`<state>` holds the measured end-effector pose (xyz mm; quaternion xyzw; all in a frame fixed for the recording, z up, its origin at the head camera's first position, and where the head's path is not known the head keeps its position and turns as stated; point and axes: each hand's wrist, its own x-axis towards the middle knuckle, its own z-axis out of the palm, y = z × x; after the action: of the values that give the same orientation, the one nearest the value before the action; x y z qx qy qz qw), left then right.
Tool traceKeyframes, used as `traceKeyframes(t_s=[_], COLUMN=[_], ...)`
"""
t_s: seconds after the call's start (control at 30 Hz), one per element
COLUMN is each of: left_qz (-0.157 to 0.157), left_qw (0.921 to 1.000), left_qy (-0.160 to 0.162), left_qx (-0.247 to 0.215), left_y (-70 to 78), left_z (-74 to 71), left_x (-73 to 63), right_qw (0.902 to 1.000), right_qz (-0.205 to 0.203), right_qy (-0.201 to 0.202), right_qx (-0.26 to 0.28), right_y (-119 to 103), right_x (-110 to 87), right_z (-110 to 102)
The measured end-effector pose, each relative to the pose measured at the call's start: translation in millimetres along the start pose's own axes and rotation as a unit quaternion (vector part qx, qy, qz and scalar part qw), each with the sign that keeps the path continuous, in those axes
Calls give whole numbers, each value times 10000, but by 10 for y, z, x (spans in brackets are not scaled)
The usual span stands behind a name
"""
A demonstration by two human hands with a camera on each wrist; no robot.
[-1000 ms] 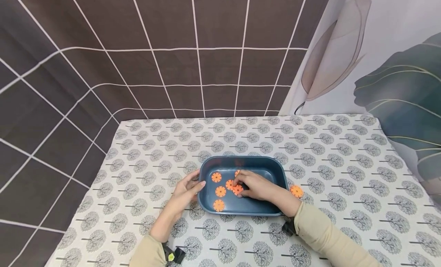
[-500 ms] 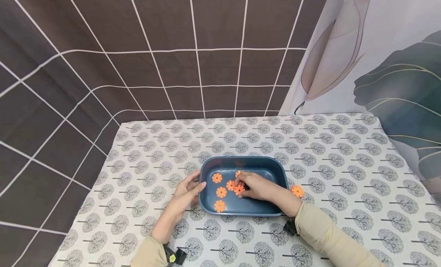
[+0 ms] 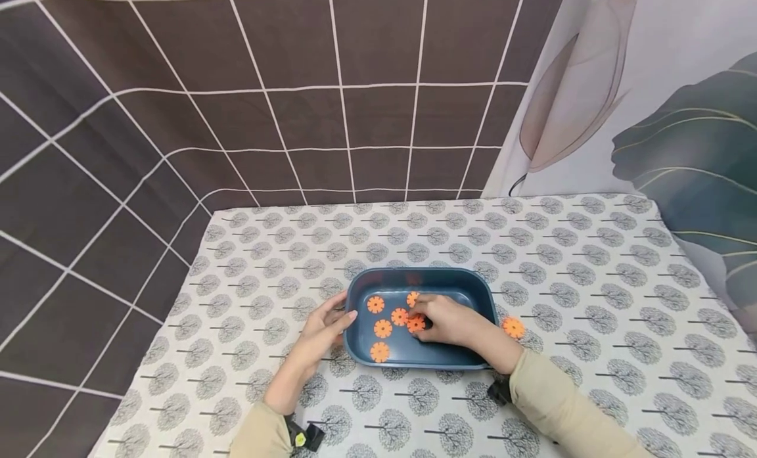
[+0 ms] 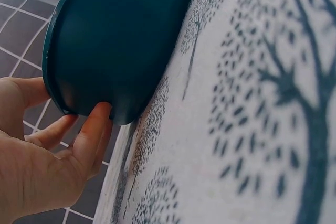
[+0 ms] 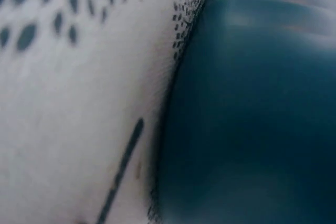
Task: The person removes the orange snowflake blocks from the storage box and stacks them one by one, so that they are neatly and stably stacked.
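Observation:
A dark blue rectangular plastic basin (image 3: 455, 361) stands on the cloth, with several orange notched discs (image 3: 382, 328) lying flat on the left part of its floor. My left hand (image 3: 319, 333) holds the basin's left end. Its thumb lies over the rim, while the fingertips touch the outer wall in the left wrist view. Reaching over the right side, my right hand (image 3: 445, 321) pinches one orange disc (image 3: 416, 324) between thumb and fingers at the basin floor. The curled fingers partly cover that disc and another one behind it. The right wrist view shows only the basin's outer wall and cloth.
One more orange disc (image 3: 513, 327) lies on the cloth just outside the basin's right end. The tree-print tablecloth (image 3: 591, 261) covers the table. Behind it hangs a brown grid-patterned curtain (image 3: 307, 116), with a leaf-print curtain (image 3: 680, 116) on the right.

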<state>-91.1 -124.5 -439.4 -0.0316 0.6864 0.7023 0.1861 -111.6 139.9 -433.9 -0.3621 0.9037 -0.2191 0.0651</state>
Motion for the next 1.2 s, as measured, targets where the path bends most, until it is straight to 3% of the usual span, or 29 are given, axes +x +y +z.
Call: traceKeyframes(t_s=[0.4,1.2], left_qz=[-8,-15], left_qw=[10000,10000], left_qy=[11,29], left_qx=[-5,94], left_y=[-11,2], left_z=[3,0], left_x=[20,16], right_qw=[9999,9952], right_qz=[-111,-483], right_qy=[-39,841], right_qx=[-75,102], right_y=[26,110], right_x=[-22,-198], right_z=[-34,-278])
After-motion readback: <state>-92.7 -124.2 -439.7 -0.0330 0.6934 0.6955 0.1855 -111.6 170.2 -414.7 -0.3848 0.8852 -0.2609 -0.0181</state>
